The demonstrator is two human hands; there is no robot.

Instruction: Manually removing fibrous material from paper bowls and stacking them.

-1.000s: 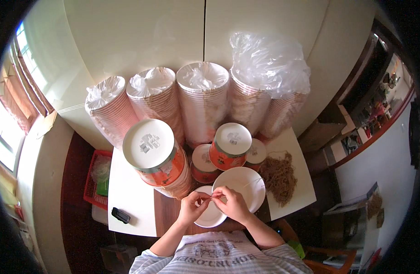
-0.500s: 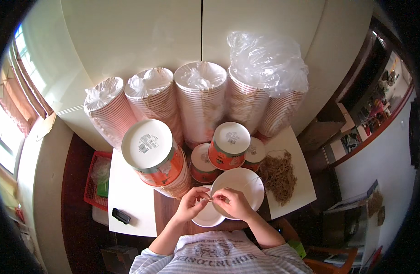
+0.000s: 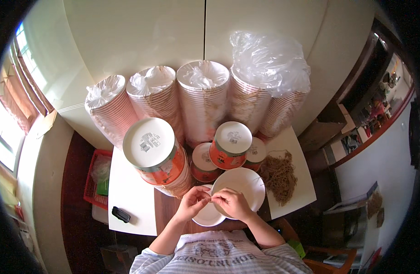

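Fingertips of my left hand and my right hand meet in a pinch near the table's front edge. Whatever small thing lies between them is too tiny to make out. Under my left hand sits a shallow white bowl. A larger white bowl is partly covered by my right hand, with thin dark strands at its right rim. Just beyond, an upturned orange paper tub rests on two others, a left tub and a right tub.
A stack of upturned paper tubs stands left of the bowls. Tangled brown fibres lie at the right. Tall plastic-wrapped tub stacks line the back, under a clear bag at right. A black object lies front left, near a red basket.
My fingertips have shifted slightly and remain pinched together over the bowls. The whole view has moved a little; the tubs and bowls keep their places.
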